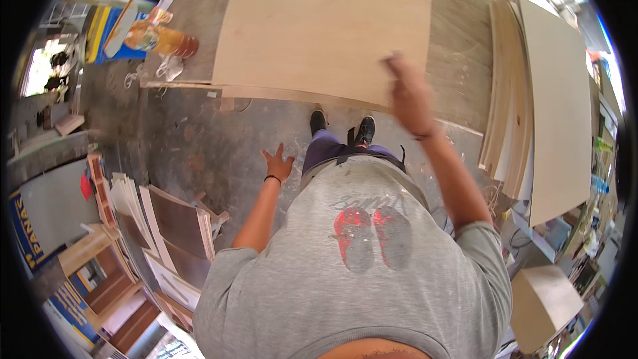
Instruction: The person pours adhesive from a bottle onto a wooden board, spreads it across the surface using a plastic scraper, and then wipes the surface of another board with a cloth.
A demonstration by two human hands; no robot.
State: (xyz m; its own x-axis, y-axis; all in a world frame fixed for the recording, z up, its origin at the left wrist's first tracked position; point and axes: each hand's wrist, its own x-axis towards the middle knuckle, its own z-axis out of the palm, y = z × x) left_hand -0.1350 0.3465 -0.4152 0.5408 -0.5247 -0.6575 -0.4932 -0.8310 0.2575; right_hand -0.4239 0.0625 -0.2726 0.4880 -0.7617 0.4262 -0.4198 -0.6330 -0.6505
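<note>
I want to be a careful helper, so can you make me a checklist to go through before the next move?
1. Left hand free: ok. Its fingers are spread and it looks empty.
2. Right hand off the pale board: cannot tell. It is blurred, near the board's close right corner.
3. Pale board lying flat on the worktable: ok.
4. Worktable holding only the board: not ok. A bottle of orange liquid is to the left, with a gap between them.
5. Shoes tied: cannot tell. The laces are too small to see.
</note>
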